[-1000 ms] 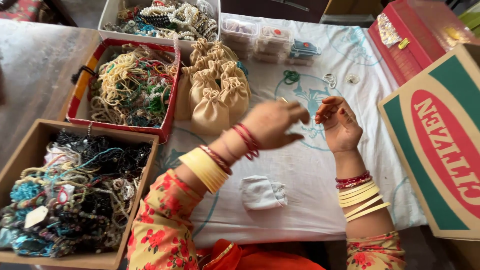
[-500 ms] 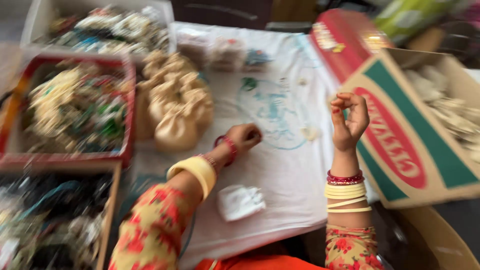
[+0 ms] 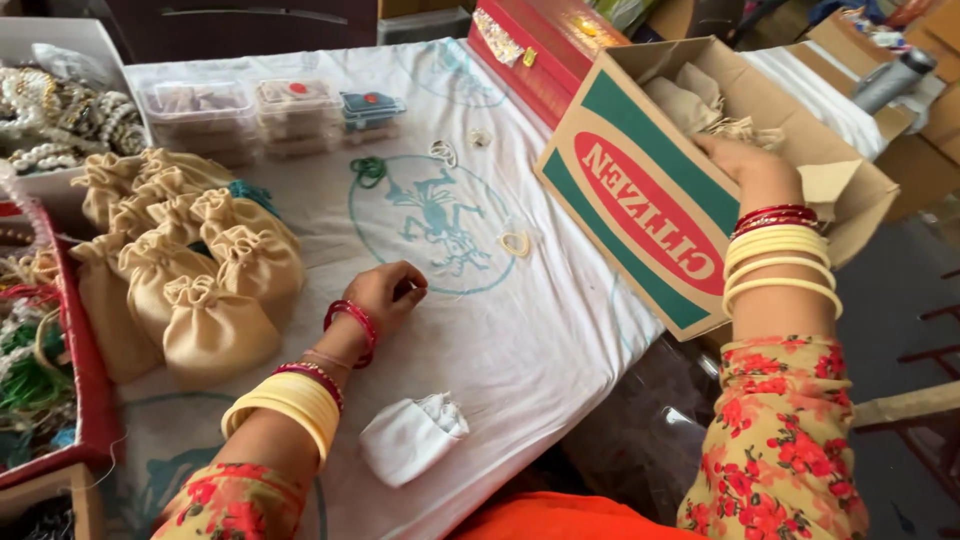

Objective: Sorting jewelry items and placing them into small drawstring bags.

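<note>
The left hand point(image 3: 388, 293) is rested on the white-clothed desk point(image 3: 520, 340), fingers curled loosely inward, beside tan drawstring pouches point(image 3: 200, 290). The right hand point(image 3: 745, 160) is reached into the cardboard box point(image 3: 650, 200), touching pouches there; its grip cannot be told.

White printed cloth point(image 3: 560, 350) covering the table, with a teal circular figure motif. Small white folded fabric pouch point(image 3: 410, 438) near the front edge. Three clear lidded plastic boxes point(image 3: 270, 115) in a row at the back. Red hinged case point(image 3: 545, 45) behind them. Red tray of tangled beaded jewellery point(image 3: 40, 350) at the left edge.
</note>
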